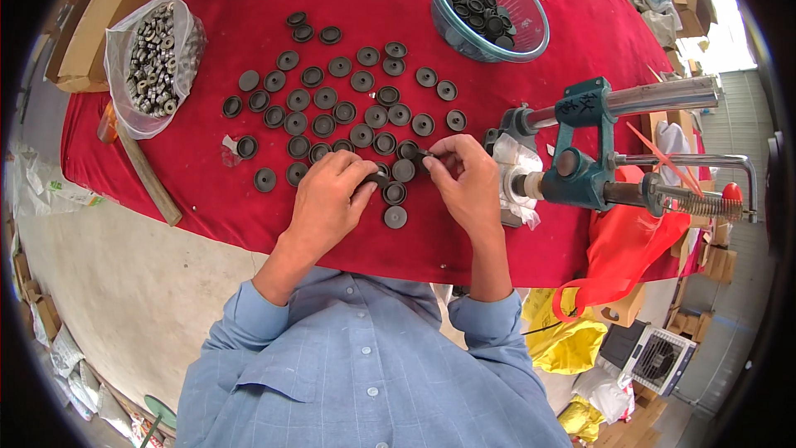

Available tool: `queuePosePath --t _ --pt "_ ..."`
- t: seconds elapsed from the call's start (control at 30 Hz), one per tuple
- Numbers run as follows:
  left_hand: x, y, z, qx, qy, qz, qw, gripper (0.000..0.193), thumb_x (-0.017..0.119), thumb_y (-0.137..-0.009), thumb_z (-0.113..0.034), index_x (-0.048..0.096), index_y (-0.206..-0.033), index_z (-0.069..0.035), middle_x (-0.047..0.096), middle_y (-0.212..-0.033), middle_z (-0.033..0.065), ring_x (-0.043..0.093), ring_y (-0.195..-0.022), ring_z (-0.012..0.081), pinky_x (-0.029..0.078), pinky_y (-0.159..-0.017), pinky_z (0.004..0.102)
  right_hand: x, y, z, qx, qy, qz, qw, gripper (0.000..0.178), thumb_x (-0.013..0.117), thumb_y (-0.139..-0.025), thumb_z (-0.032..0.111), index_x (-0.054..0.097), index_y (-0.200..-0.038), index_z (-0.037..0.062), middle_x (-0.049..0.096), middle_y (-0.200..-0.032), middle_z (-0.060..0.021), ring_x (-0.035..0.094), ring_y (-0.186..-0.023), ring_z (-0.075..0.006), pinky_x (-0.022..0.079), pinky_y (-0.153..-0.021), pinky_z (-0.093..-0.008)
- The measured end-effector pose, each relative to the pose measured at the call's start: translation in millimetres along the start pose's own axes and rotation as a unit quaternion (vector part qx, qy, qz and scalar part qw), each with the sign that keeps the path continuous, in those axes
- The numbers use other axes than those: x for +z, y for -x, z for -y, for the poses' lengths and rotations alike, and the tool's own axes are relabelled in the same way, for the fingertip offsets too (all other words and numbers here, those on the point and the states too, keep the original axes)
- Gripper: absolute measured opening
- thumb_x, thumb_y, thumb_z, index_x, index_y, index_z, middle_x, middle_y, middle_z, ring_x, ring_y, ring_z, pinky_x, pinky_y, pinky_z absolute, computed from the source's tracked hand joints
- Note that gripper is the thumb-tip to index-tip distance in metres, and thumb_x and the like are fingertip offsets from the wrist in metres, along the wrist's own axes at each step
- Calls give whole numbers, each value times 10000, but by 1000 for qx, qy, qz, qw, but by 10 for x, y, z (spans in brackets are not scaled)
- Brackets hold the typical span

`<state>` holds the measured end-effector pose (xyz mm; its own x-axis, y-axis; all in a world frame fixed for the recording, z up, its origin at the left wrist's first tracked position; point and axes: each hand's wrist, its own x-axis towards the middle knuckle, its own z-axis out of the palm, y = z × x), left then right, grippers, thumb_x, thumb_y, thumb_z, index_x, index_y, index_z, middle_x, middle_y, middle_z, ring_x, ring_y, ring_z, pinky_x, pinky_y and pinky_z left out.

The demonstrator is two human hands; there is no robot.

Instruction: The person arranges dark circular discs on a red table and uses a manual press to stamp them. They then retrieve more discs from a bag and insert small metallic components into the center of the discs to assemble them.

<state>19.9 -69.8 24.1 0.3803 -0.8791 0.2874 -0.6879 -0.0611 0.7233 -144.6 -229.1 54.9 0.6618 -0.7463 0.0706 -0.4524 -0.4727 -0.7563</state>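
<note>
My left hand [330, 192] is closed, with a black round cap [380, 177] pinched between thumb and fingers. To its right, my right hand [466, 178] grips another black cap [422, 156] between thumb and forefinger. Both hands are just above the near part of the red-covered table [224, 224]. Around and beyond them lie many loose black caps, such as one beside my left hand [264, 179]. Most show a raised rim and a small centre stub; a few, like a nearer flat-faced one [395, 216], show a smooth side. My fingers partly hide the held caps.
A clear plastic bag of small metal parts [157, 116] stands at the left, beside a wooden-handled hammer [149, 174]. A clear blue bowl [531, 41] holds more black caps at the far right. A green hand press [584, 145] stands right of my right hand.
</note>
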Motion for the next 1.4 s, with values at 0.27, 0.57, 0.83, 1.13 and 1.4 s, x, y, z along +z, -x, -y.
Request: queuePosePath --t 0.27,0.57,0.83,1.13,1.4 --pt "-212 136 44 41 -75 -37 996 185 818 -810 -22 774 -987 -56 695 -922 52 649 -828 248 496 -727 388 -89 423 -35 -62 123 28 990 218 796 -816 33 681 -999 60 649 -1003 -92 666 -899 -299 506 -794 -436" --pt "-290 328 65 40 -105 -35 993 288 836 -792 -30 764 -1070 -51 688 -1024 88 657 -877 281 523 -757 397 217 210 105 -155 192 48 968 436 796 -827 43 704 -1250 95 615 -1100 -106 647 -999 -295 494 -828 -416" --pt "-134 580 -27 11 -60 -15 998 369 875 -767 -96 722 -1100 -50 664 -1057 86 654 -880 276 530 -752 407 201 343 15 -96 62 18 993 268 806 -815 18 674 -1042 68 638 -1037 -108 656 -867 -306 501 -778 -421" --pt "-118 559 -26 -6 -24 -17 1000 276 821 -772 14 699 -1012 -46 667 -1069 96 687 -874 274 568 -699 378 153 862 -66 -130 117 -48 983 212 786 -805 -23 675 -972 46 646 -1050 -104 652 -853 -304 519 -742 -417" --pt "-265 604 38 -70 15 -64 995 213 746 -864 13 723 -1071 -30 705 -947 117 695 -775 294 563 -674 378 263 1031 2 -127 110 -51 984 375 823 -779 42 693 -1131 52 638 -1116 -107 638 -994 -306 512 -828 -426"
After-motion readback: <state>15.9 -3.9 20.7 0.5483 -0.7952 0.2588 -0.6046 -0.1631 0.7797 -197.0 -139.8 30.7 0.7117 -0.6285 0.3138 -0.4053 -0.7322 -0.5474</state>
